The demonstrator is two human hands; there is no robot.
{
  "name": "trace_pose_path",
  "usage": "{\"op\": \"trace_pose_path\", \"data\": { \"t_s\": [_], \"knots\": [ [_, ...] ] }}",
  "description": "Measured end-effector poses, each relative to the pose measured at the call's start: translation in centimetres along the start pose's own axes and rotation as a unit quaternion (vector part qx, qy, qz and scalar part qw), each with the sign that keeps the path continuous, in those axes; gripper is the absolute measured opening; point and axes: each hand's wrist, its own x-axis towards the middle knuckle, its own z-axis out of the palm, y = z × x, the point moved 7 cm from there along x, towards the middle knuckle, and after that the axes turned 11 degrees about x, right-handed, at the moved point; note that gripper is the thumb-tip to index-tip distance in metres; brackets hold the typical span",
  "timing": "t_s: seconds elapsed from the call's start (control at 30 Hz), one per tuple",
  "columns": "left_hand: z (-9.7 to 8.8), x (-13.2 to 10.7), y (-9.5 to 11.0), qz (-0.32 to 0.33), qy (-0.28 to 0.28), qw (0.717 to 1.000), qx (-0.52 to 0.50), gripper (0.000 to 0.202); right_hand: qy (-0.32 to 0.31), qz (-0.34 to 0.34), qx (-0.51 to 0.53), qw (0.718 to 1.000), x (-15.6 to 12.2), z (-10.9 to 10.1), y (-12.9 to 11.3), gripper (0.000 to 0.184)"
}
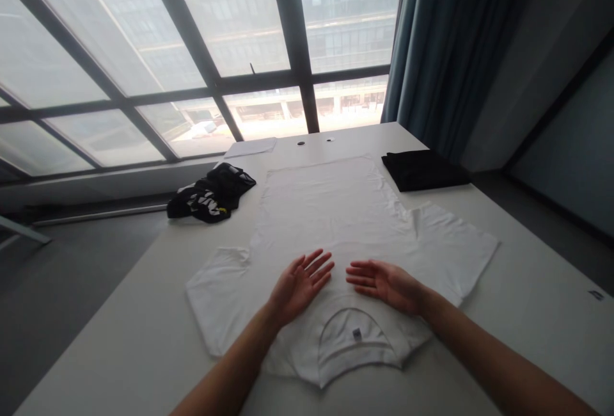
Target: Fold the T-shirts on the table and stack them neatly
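A white T-shirt [330,211] lies spread on the white table, its neckline toward me and its hem at the far side. Both short sleeves stretch out sideways, and a small dark label shows inside the collar. Over the left part of the chest is my left hand [301,285], palm turned up and fingers apart, holding nothing. My right hand [384,283] faces it from the other side, its fingers stretched out and nothing in them. A small gap separates the fingertips. Whether either hand touches the cloth I cannot tell.
A crumpled black garment with white print [211,195] lies at the table's left edge. Folded black cloth [425,169] rests at the back right. White sheets [250,147] lie at the far end of the table [522,288], before large windows and a blue curtain [441,51].
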Motion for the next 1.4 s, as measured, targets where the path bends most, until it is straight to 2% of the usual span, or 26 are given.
{"op": "trace_pose_path", "data": {
  "t_s": [0.07, 0.13, 0.2, 0.3, 0.4, 0.5, 0.63, 0.77, 1.03, 1.27, 1.4],
  "knots": [
    [-0.9, 0.2, -0.2, -0.008, -0.022, 1.0, -0.008, 0.048, 0.003, 0.014, -0.014, 1.0, -0.5, -1.0, -0.9, 0.035],
    [-1.8, 0.0, 0.1, -0.001, -0.035, 0.999, -0.014, 0.049, 0.036, -0.028, -0.008, 0.999, -1.0, -2.8, -3.3, 0.031],
    [-2.4, -0.1, 0.5, 0.012, -0.032, 0.999, -0.017, 0.049, 0.099, -0.11, 0.016, 0.989, -1.7, -5.2, -6.5, 0.025],
    [-2.6, -0.2, 0.7, 0.014, -0.028, 0.999, -0.018, 0.049, 0.188, -0.252, 0.076, 0.946, -3.1, -8.6, -10.9, 0.024],
    [-2.4, -0.1, 0.5, 0.011, -0.037, 0.999, -0.017, 0.048, 0.216, -0.343, 0.114, 0.907, -4.4, -10.1, -13.2, 0.025],
    [-2.6, 0.0, 0.3, 0.014, -0.041, 0.999, -0.016, 0.047, 0.162, -0.349, 0.1, 0.918, -4.6, -8.9, -13.5, 0.024],
    [-3.0, 0.1, 0.3, 0.013, -0.047, 0.999, -0.017, 0.046, 0.062, -0.275, 0.039, 0.959, -3.8, -5.6, -11.5, 0.028],
    [-3.2, 0.3, 0.4, 0.009, -0.056, 0.998, -0.024, 0.047, 0.002, -0.207, -0.006, 0.978, -3.3, -3.6, -9.4, 0.032],
    [-3.3, 0.5, 0.5, -0.004, -0.065, 0.997, -0.029, 0.049, -0.012, -0.211, 0.024, 0.977, -3.2, -3.1, -9.0, 0.035],
    [-3.1, 0.4, 0.6, 0.002, -0.033, 0.999, -0.011, 0.046, -0.039, -0.221, 0.047, 0.973, -3.3, -2.5, -8.9, 0.04],
    [-3.2, 0.3, 0.5, -0.001, -0.026, 0.999, -0.02, 0.05, -0.031, -0.232, 0.046, 0.971, -3.5, -2.0, -8.9, 0.04]
  ]
}}
